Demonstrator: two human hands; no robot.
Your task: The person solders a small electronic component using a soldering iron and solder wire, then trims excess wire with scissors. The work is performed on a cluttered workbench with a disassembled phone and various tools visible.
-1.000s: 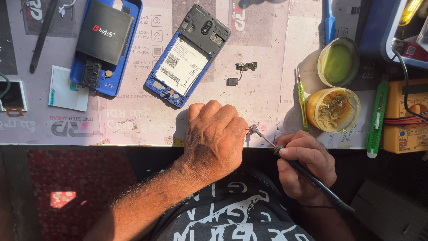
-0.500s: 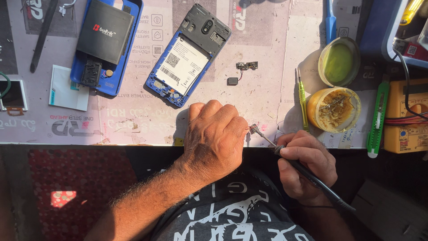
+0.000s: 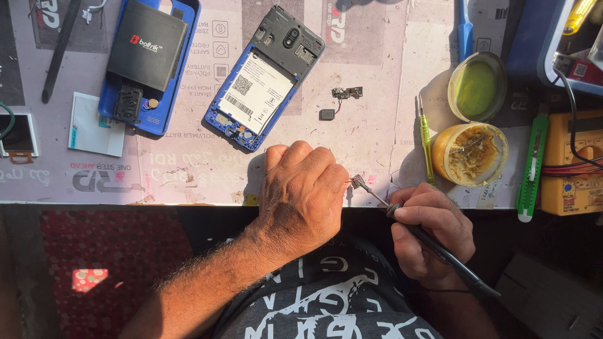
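While the right hand (image 3: 430, 232) is gripping a black soldering iron (image 3: 433, 246) like a pen, fingers pinched around its shaft, the iron's thin tip is resting on a tiny part with fine red wires (image 3: 358, 181) at the near edge of the worktop (image 3: 377, 132). The left hand (image 3: 301, 194) is lying knuckles up just beside that part, its fingers curled down onto the worktop; whether its fingertips are pinching the part cannot be told, since the hand is hiding them.

Just right of the iron's tip, a yellow-green screwdriver (image 3: 425, 141) is lying, and next to it an open tin of yellowish paste (image 3: 470, 154) is standing, with its greenish lid (image 3: 477, 86) lying behind it. Farther right, a green tool (image 3: 531, 166) is lying beside a yellow meter (image 3: 571, 163) at the right edge.

Behind the left hand, a blue phone with its back off (image 3: 264, 78) is lying tilted, and a small black connector piece (image 3: 342, 100) is sitting to its right. Toward the far left corner, another blue phone (image 3: 151, 66) is lying with a black battery (image 3: 147, 45) on top of it, a white card (image 3: 94, 125) is resting near it, and a black stick (image 3: 59, 50) is lying beyond that. A small screen (image 3: 17, 135) is showing at the left edge.
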